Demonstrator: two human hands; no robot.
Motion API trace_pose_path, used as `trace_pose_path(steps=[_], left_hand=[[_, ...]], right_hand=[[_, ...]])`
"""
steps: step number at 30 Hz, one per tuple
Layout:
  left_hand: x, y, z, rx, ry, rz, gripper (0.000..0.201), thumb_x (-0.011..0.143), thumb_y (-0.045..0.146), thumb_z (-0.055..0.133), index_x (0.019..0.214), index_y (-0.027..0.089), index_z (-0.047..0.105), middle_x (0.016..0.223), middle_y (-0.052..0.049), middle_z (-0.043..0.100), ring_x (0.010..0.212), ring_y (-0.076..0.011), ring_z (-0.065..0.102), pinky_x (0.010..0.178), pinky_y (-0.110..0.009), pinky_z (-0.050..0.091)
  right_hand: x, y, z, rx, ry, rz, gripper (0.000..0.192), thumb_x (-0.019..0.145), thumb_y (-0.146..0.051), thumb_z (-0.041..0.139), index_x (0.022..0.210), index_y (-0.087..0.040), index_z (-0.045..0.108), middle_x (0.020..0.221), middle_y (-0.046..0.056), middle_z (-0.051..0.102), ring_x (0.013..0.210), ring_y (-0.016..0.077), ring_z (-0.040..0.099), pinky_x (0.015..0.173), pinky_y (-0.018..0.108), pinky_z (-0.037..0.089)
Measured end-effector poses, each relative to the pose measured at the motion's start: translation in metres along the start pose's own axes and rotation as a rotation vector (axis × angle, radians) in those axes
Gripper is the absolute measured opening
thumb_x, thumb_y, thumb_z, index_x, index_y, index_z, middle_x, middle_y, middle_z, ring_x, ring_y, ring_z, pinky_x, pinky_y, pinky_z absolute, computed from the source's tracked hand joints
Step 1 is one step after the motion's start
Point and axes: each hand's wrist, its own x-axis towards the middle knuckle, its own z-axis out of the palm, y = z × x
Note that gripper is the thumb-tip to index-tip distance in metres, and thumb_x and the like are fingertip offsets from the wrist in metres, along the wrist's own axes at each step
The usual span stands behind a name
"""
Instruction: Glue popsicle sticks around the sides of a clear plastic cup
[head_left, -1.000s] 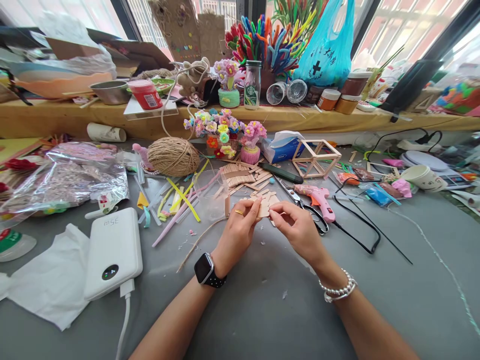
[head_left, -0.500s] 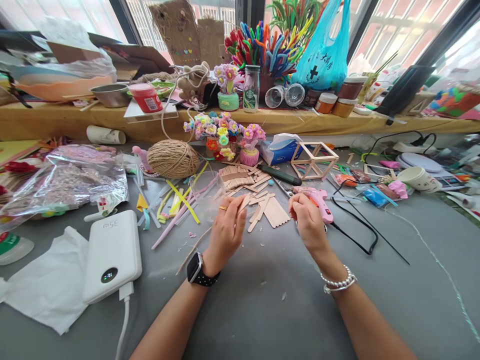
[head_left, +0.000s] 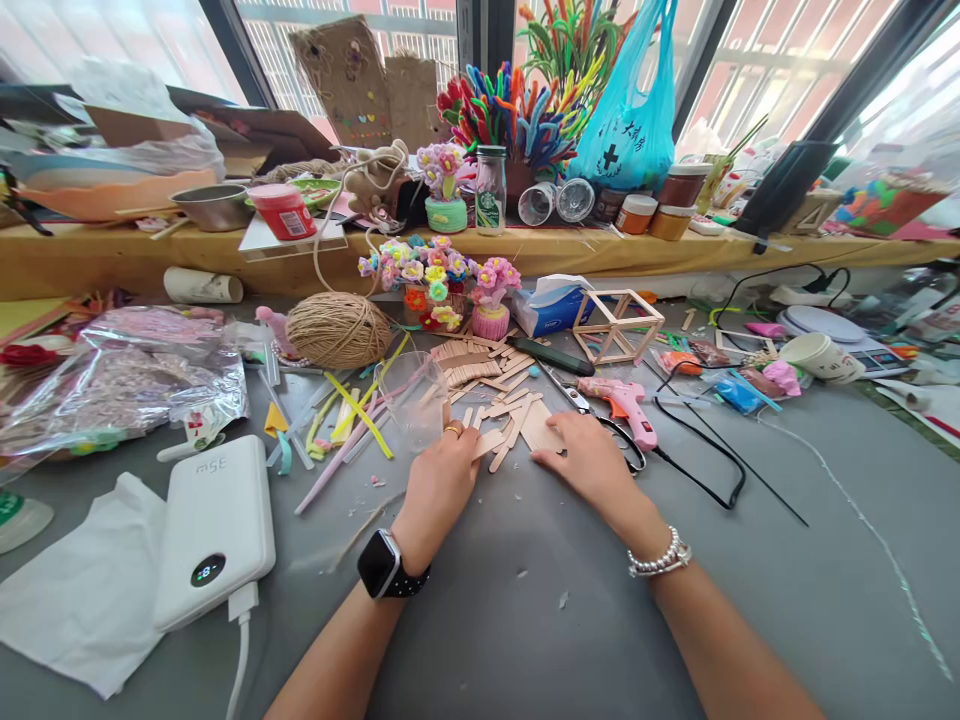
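My left hand [head_left: 441, 472], with a ring and a black smartwatch, rests on the grey table and pinches one end of a flat wooden craft stick [head_left: 489, 443]. My right hand [head_left: 589, 462], with a bead bracelet on the wrist, lies low beside it. Its fingertips touch the near edge of a small panel of joined sticks [head_left: 538, 430] lying flat on the table. More loose sticks [head_left: 472, 358] are heaped just beyond both hands.
Right of my right hand lie scissors [head_left: 581, 402] and a pink glue gun [head_left: 628, 405] with a black cord. A clear plastic cup [head_left: 412, 392], a twine ball [head_left: 339, 330], a white power bank [head_left: 217, 525] and a wooden cube frame [head_left: 616, 325] surround the spot.
The stick panel, held up by both hands a second ago, now lies on the table. My left hand picked up a single stick, and both hands came down to the tabletop.
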Motion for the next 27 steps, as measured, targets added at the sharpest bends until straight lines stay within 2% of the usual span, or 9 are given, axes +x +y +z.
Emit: trace_pose_path(steps=[3,9,12,14,17,19,21,23,27], left_hand=[[-0.001,0.0,-0.003,-0.04,-0.025,0.044,0.02,0.087,0.028,0.04,0.086,0.018,0.058,0.089,-0.007,0.062,0.079,-0.0192,0.062,0.062,-0.025,0.044],[-0.003,-0.001,-0.007,0.022,0.057,-0.098,0.041,0.084,0.018,0.042,0.125,0.018,0.043,0.09,-0.008,0.066,0.08,-0.0202,0.063,0.06,-0.026,0.043],[-0.008,-0.002,-0.022,0.055,0.051,-0.078,0.032,0.084,0.02,0.042,0.112,0.02,0.056,0.085,-0.006,0.068,0.074,-0.0199,0.064,0.056,-0.025,0.04],[-0.012,-0.003,-0.037,0.065,0.124,-0.022,0.033,0.084,0.025,0.044,0.115,0.022,0.055,0.076,-0.004,0.068,0.069,-0.0184,0.063,0.055,-0.024,0.037],[-0.017,-0.008,-0.06,0.119,0.334,-0.17,0.041,0.084,0.03,0.044,0.124,0.021,0.047,0.067,-0.003,0.066,0.061,-0.0182,0.06,0.053,-0.024,0.033],[-0.017,-0.015,-0.07,0.152,0.32,-0.263,0.035,0.084,0.031,0.043,0.116,0.02,0.054,0.071,-0.005,0.067,0.062,-0.0193,0.06,0.051,-0.025,0.03],[-0.016,-0.024,-0.075,0.157,0.235,-0.293,0.028,0.085,0.033,0.041,0.098,0.02,0.063,0.069,-0.005,0.067,0.06,-0.0191,0.058,0.05,-0.025,0.028],[-0.017,-0.033,-0.077,0.148,0.239,-0.321,0.025,0.084,0.033,0.043,0.09,0.019,0.064,0.065,-0.004,0.065,0.059,-0.0188,0.056,0.051,-0.024,0.028],[-0.024,-0.047,-0.083,0.15,0.424,-0.37,0.026,0.082,0.038,0.046,0.09,0.021,0.064,0.064,-0.003,0.064,0.059,-0.018,0.054,0.052,-0.023,0.029]], right_hand=[[-0.002,-0.006,-0.001,-0.058,-0.08,-0.012,0.029,0.077,-0.031,0.056,0.1,-0.013,0.059,0.108,0.01,0.061,0.099,0.0262,0.052,0.082,0.034,0.038],[-0.004,-0.012,-0.003,-0.143,-0.145,-0.031,0.024,0.075,-0.018,0.049,0.098,-0.015,0.058,0.105,0.009,0.062,0.096,0.0237,0.052,0.079,0.031,0.036],[-0.004,-0.012,-0.004,-0.163,-0.164,-0.022,0.022,0.076,-0.015,0.046,0.095,-0.015,0.058,0.099,0.009,0.063,0.093,0.0226,0.053,0.076,0.03,0.036],[-0.004,-0.012,-0.005,-0.159,-0.164,-0.014,0.022,0.077,-0.016,0.046,0.095,-0.015,0.058,0.1,0.009,0.063,0.094,0.0224,0.053,0.075,0.03,0.036],[-0.004,-0.012,-0.006,-0.143,-0.149,-0.006,0.021,0.078,-0.019,0.047,0.096,-0.016,0.058,0.101,0.009,0.063,0.094,0.0218,0.054,0.075,0.029,0.035],[-0.004,-0.012,-0.005,-0.132,-0.138,-0.002,0.02,0.078,-0.019,0.047,0.095,-0.017,0.058,0.1,0.008,0.063,0.094,0.0213,0.054,0.075,0.029,0.035],[-0.004,-0.013,-0.005,-0.128,-0.128,0.006,0.019,0.078,-0.019,0.048,0.094,-0.017,0.058,0.099,0.007,0.064,0.094,0.0212,0.054,0.075,0.029,0.035],[-0.004,-0.012,-0.003,-0.137,-0.113,0.025,0.018,0.078,-0.019,0.048,0.093,-0.017,0.058,0.099,0.007,0.064,0.094,0.0215,0.054,0.074,0.03,0.036],[-0.004,-0.01,0.001,-0.164,-0.083,0.061,0.017,0.08,-0.021,0.049,0.093,-0.016,0.058,0.101,0.009,0.063,0.095,0.0223,0.055,0.074,0.031,0.037]])
